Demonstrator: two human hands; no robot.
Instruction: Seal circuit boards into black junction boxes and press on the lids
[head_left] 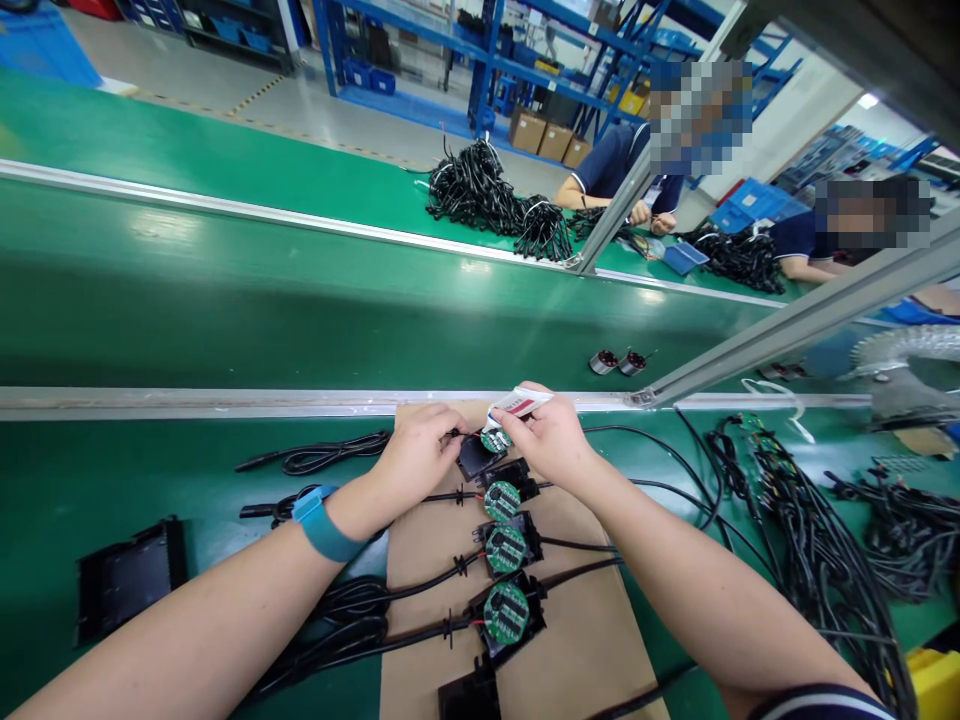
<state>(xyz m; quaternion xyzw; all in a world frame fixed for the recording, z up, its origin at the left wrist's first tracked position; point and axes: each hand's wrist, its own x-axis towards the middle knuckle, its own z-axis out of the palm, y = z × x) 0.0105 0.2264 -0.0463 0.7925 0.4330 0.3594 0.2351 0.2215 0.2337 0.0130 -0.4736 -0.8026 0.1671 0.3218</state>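
My right hand point(559, 445) grips a white squeeze tube point(521, 403) with red print, its nozzle tilted down at a round green circuit board point(495, 440). My left hand point(424, 450) is closed at the board's left side, its fingertips pinching a black cable point(454, 433). Beneath that board lies a black plastic housing point(474, 460). Nearer to me, several more round boards, such as this green circuit board point(505, 612), sit on black housings in a row, with black cables running out to both sides. A brown cardboard sheet point(420, 665) lies under them.
A black tray point(131, 575) lies at left, near coiled cables point(337, 455). Loose cable bundles point(810, 530) cover the right side. Two metal motor parts point(604, 362) stand beyond the aluminium rail point(225, 403). A slanted metal post point(750, 345) rises at right. Two co-workers sit across the bench.
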